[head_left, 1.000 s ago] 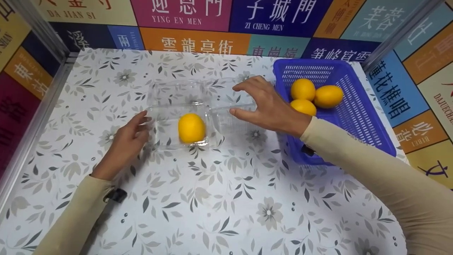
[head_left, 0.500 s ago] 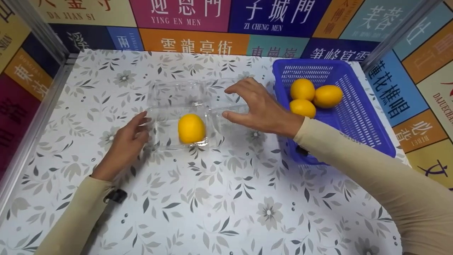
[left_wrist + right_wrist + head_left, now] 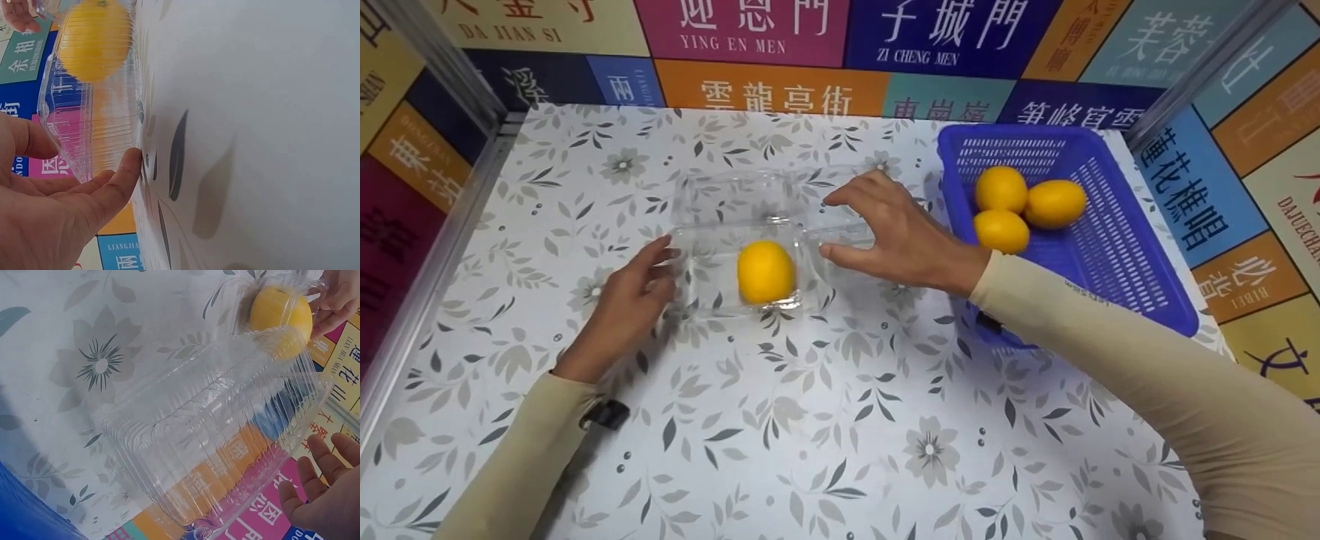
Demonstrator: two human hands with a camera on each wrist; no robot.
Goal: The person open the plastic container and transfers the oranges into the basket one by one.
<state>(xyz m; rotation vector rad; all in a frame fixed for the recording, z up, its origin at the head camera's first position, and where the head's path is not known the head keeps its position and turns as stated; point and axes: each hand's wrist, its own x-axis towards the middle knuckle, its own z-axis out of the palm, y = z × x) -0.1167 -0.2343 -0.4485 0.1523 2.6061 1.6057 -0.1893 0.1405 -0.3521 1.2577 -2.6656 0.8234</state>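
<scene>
A yellow citrus fruit sits in the right part of a clear plastic clamshell box, whose lid lies folded back behind it. My left hand is at that box's left side, loosely bent fingers around the edge; in the left wrist view, fingertips reach its end wall. A second clear box stands to the right, seen large in the right wrist view. Over its right part hovers my right hand, thumb and fingers spread, holding nothing. That hand partly hides the second box.
A blue-purple plastic basket with three yellow citrus fruits stands at the right, close to my right forearm. A flowered cloth covers the table. Panels with printed characters wall the back and sides.
My right hand has drifted left and slightly toward me, away from the basket, farther over the second box. The left hand, boxes and fruit stay put.
</scene>
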